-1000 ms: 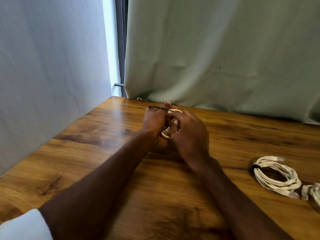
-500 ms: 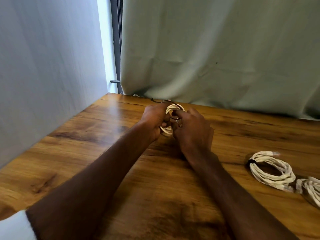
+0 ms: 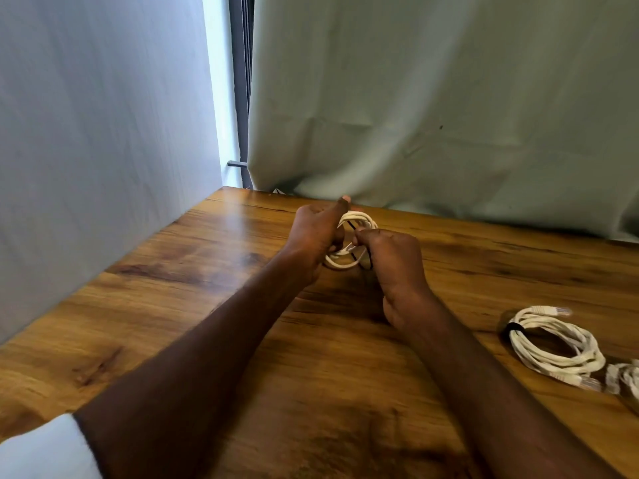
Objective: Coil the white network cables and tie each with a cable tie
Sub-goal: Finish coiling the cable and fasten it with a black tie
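Observation:
A small white cable coil (image 3: 359,221) is held upright above the far middle of the wooden table (image 3: 173,305). My left hand (image 3: 314,236) grips the coil's left side, thumb raised. My right hand (image 3: 394,257) pinches a thin black cable tie (image 3: 353,260) that runs across the coil's opening. Much of the coil is hidden behind both hands.
A tied white cable coil (image 3: 553,344) with a black band lies at the right. Another white coil (image 3: 627,376) is cut off by the right edge. A pale green curtain (image 3: 432,98) hangs along the back edge, and a white sheet (image 3: 96,133) on the left.
My right hand has drawn back toward me and to the right, and the black tie now crosses the coil's opening. The left thumb has lifted off the coil. The camera view shifted slightly.

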`<state>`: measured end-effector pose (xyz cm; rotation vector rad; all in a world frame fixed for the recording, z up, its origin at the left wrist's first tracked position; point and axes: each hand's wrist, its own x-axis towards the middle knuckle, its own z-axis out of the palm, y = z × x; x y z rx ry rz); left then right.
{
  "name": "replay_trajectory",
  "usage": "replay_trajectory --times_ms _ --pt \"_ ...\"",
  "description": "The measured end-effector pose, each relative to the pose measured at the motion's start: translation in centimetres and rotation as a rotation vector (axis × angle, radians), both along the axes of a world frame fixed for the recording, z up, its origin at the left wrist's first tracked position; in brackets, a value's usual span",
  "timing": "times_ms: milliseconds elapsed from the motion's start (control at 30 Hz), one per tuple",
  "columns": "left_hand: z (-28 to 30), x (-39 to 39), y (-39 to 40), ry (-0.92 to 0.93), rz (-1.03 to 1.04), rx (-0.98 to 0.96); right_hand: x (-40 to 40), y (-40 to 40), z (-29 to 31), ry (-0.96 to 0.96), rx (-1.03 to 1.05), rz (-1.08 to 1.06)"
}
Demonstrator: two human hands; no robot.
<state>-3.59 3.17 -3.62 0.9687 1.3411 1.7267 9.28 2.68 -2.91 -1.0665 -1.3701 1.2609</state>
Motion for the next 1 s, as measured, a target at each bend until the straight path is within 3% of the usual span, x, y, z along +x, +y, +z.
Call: replay_trajectory --times_ms 133,267,433,633,867,1000 --pt "-0.2 0.7 0.2 0.025 -0.024 0.032 0.3 0.2 -0.3 -0.015 0.024 -0.062" --pt "-0.3 0.1 0.2 0.043 -0.003 0.142 0.6 -0.4 0.1 0.002 0.008 0.020" --pt "-0.6 -2.7 0.6 0.410 0.294 0.191 1.5 -1.3 1.5 0.040 -0.030 0.145" --pt "-0.9 -4.5 0.2 0.702 0.544 0.046 2.2 -1.4 3.1 0.144 0.007 0.237" --pt "-0.8 -5.2 -0.1 0.676 0.545 0.051 3.6 -1.0 4.4 0.346 0.049 0.498" --pt "-0.9 -5.4 -0.1 0.658 0.465 0.116 3.3 -0.3 3.7 0.265 0.147 0.320"
